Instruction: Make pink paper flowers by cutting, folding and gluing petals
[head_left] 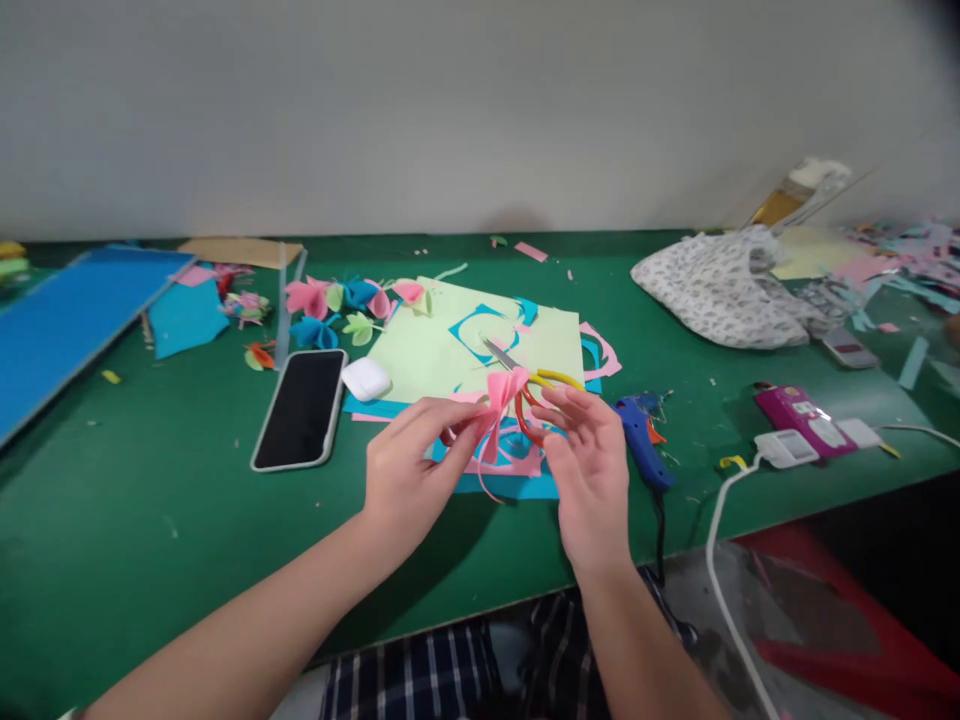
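Between thumb and fingers, my left hand (416, 465) pinches a pink paper or felt flower (498, 405) above the sheets. Close to the flower's right side, my right hand (589, 455) has its fingers apart and curved, and I see nothing held in it. Scissors (553, 380) with red and yellow handles lie just behind the flower, blades pointing up and left. Beneath are a pale green sheet (412, 345) and blue and pink sheets with round cut-outs, partly hidden by my hands.
Left of the sheets lie a phone (300, 410), a white earbud case (366, 379) and several finished flowers (315, 332). To the right are a blue glue gun (643, 440), a purple power strip (806, 420) with a white cable, and a patterned cloth bag (720, 285).
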